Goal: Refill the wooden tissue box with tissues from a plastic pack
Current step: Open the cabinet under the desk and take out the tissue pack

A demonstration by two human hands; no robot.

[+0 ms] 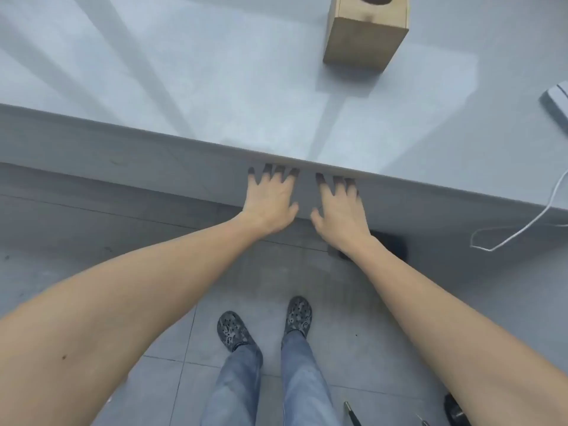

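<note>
The wooden tissue box [367, 38] stands on the grey table [215, 96] at the far right, its dark top opening cut off by the frame's upper edge. My left hand [270, 201] and my right hand [339, 207] reach forward side by side, fingers spread, just below the table's near edge; the fingertips lie in the shadow under the edge. Both hands hold nothing. No plastic tissue pack is clearly visible.
A pale flat object [558, 101] lies at the table's right edge, mostly cut off. A white cable [519, 229] hangs off the table at the right. Below are a tiled floor, my two feet in patterned shoes [266, 324] and dark objects at the bottom right.
</note>
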